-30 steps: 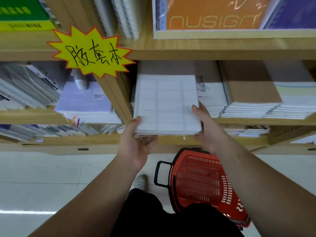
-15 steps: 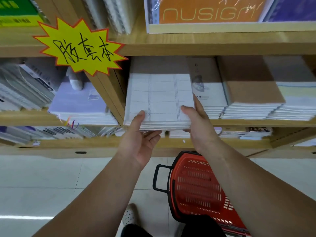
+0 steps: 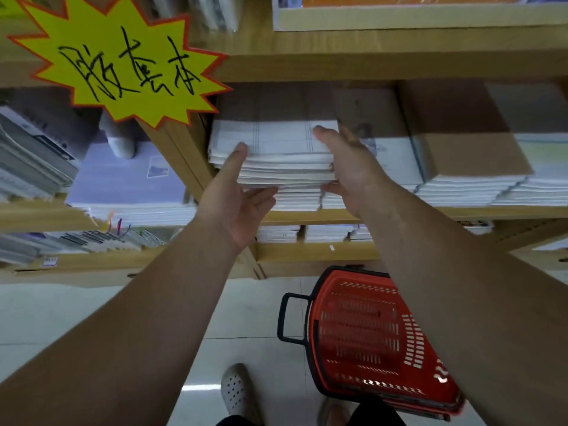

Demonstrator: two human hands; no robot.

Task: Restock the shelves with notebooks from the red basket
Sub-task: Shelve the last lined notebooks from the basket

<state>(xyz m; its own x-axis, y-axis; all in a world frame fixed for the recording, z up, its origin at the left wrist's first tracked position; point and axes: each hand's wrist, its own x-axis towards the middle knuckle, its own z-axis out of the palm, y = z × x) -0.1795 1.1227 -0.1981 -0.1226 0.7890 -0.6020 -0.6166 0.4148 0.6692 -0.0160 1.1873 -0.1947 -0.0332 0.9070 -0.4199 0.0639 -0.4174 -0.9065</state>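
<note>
Nearest, a white perforated shoe [image 3: 235,392] stands on the pale floor, and just right of it the red basket [image 3: 362,336] sits with its black handle toward the left; I cannot tell whether anything lies inside it. Farther off, both forearms reach to the middle shelf [image 3: 307,216]. The left hand [image 3: 236,198] cups a stack of white notebooks [image 3: 276,155], thumb on top, fingers spread beneath. The right hand [image 3: 350,167] clasps the stack's right edge, thumb above and fingers under. The stack rests on a lower pile. Brown-covered notebooks [image 3: 461,149] lie farther right. A yellow starburst sign [image 3: 123,63] hangs upper left.
</note>
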